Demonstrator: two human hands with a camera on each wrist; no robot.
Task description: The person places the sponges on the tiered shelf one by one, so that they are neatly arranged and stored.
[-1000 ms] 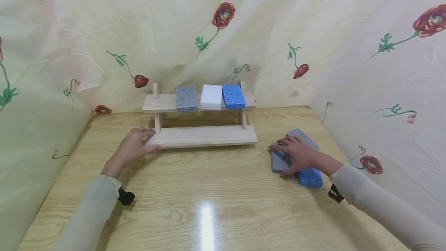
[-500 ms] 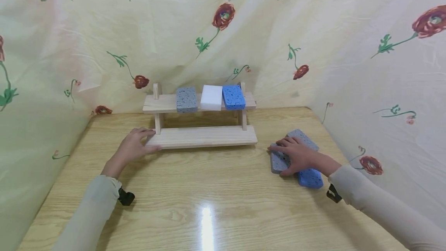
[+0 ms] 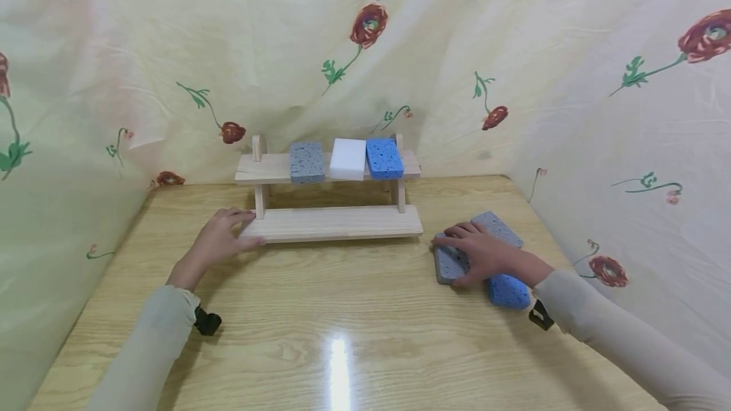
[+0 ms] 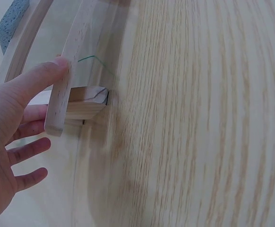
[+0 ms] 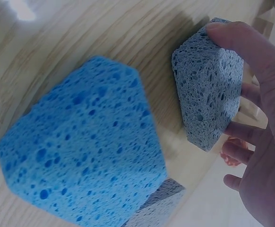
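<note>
My left hand grips the left end of the lower board of a small two-tier wooden shelf; the left wrist view shows the thumb on one face and fingers behind the board. At the right, my right hand holds a grey sponge between thumb and fingers, low over the table. A blue sponge lies under the right wrist, large in the right wrist view. Another grey sponge lies just behind that hand.
On the upper board sit a grey sponge, a white sponge and a blue sponge, side by side. Flowered cloth hangs behind and at both sides of the wooden table.
My right hand has moved slightly left with the grey sponge, away from the other two sponges. The left hand stays on the shelf.
</note>
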